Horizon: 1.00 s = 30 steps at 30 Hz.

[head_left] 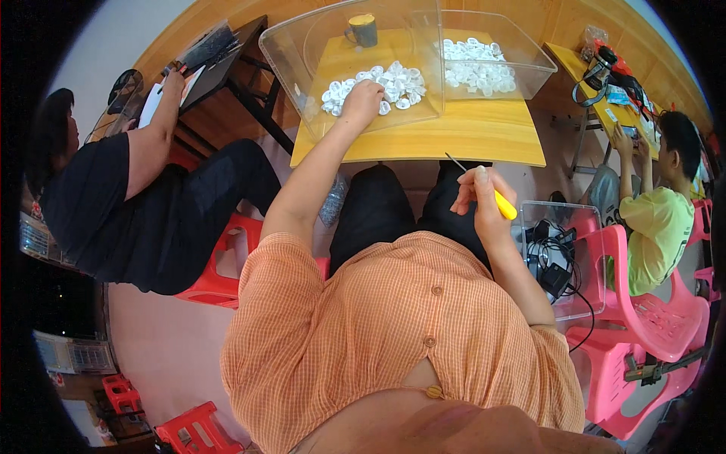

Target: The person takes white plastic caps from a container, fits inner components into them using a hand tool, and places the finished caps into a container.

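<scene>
My left hand point(362, 103) reaches into a clear plastic bin point(302, 47) on the yellow table. Its fingers curl down, close together, onto a heap of small white plastic pieces point(401, 82); the fingertips are hidden, so what they pinch cannot be made out. In front of the table edge, above my lap, my right hand point(488, 198) is closed around a yellow-handled tool point(504, 204). The tool's thin dark metal shaft points up and left toward the table, touching nothing. A dark mug with a yellow top point(362, 32) stands at the back of the bin.
A second clear bin point(533, 72) with more white pieces point(478, 66) adjoins on the right. Beside my right knee, a clear box point(563, 227) holds black cables. Pink chairs point(650, 318) and a person in light green point(654, 219) are right; a person in dark clothes point(113, 204) sits left.
</scene>
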Each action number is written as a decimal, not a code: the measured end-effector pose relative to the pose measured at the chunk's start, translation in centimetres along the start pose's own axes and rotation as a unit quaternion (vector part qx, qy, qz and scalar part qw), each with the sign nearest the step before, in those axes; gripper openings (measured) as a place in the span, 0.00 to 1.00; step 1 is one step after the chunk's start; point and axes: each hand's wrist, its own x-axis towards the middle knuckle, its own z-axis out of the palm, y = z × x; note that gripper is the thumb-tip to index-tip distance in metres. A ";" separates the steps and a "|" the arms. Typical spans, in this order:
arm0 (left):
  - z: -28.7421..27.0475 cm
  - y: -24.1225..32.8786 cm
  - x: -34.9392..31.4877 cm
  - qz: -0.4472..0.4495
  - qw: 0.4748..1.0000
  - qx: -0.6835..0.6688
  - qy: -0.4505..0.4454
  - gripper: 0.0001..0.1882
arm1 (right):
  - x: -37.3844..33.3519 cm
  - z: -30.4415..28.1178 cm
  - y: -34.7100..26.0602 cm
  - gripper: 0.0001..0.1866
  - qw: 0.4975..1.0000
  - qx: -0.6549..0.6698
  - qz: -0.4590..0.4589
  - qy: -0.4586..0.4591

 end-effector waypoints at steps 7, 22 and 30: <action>-0.9 1.1 0.3 -0.049 0.998 -0.026 0.014 0.08 | 0.1 -0.4 0.5 0.19 1.000 -0.015 0.002 -0.018; -11.4 20.5 -6.4 -0.200 0.739 -0.619 -0.174 0.08 | 1.5 -0.6 0.5 0.17 0.990 0.072 0.107 0.053; -11.7 24.2 -8.0 -0.128 0.886 -0.437 -0.085 0.08 | 1.0 -0.4 -0.4 0.14 0.979 0.162 0.120 0.038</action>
